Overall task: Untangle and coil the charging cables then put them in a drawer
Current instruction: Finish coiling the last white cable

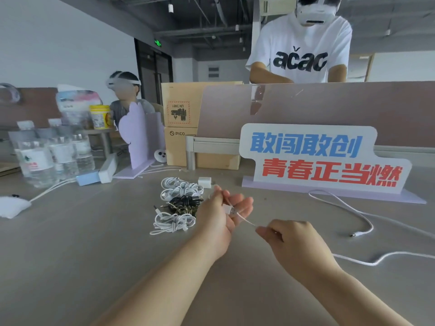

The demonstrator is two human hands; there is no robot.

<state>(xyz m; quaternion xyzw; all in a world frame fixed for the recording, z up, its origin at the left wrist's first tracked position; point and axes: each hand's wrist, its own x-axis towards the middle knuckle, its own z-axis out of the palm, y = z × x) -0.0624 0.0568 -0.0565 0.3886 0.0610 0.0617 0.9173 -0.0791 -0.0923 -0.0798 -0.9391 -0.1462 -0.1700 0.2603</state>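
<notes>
A long white charging cable (357, 214) snakes over the grey table at the right, its small plug end lying free. Its USB end rests across the palm of my left hand (223, 214), held there under the thumb. My right hand (292, 241) pinches the same cable a short way along, just right of the left hand. Left of my hands lie coiled bundles: white cables (180, 188) at the back, a black and patterned bundle (186, 204) in the middle, and another white bundle (173, 223) in front. No drawer is in view.
A white charger block (204, 182) sits behind the bundles. A big sign with blue and red characters (322, 158) stands at the right rear. Water bottles (51, 158), a power strip (107, 168) and cardboard boxes (181, 128) line the back. Two people sit beyond the divider.
</notes>
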